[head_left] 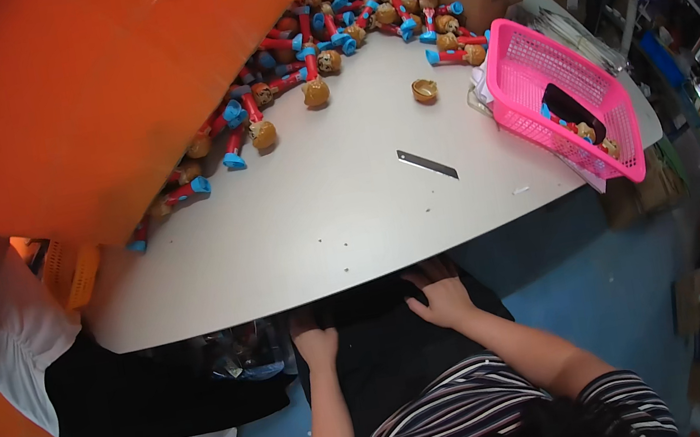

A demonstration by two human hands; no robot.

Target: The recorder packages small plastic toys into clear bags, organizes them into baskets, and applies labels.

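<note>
- At far left, white draped cloth (13, 317); beside it a blurred shape, too smeared to identify.
- Next, a large flat orange panel (121, 99) rises over the far left part of the pale, curve-edged tabletop (253, 243).
- My left hand (315, 341) is below the near table edge, against the black cloth (379, 342) over my lap. Its fingertips are in shadow at the edge; I cannot tell how wide they stand, nor whether they hold anything.
- Beyond it, along the panel's edge, lies a heap of small red-and-blue figures with tan, rounded heads (311, 60), well apart from both hands.
- My right hand (441, 295) lies palm down on the same black cloth, thumb held away from the fingers, nothing visible in its grasp.
- The governing relation: the thin, flat, dark grey metal blade (427, 164) lies loose on the tabletop, almost straight ahead of my right hand and past the near edge. Its long axis slants — far left end to near right end. The right hand is the nearer; from the left, the blade lies ahead and rightward.
- Beyond the blade, a shallow, bowl-shaped tan piece (425, 91), standing alone.
- At right, a pink perforated plastic basket (527, 62) — figures and a dark oblong item inside.
</note>
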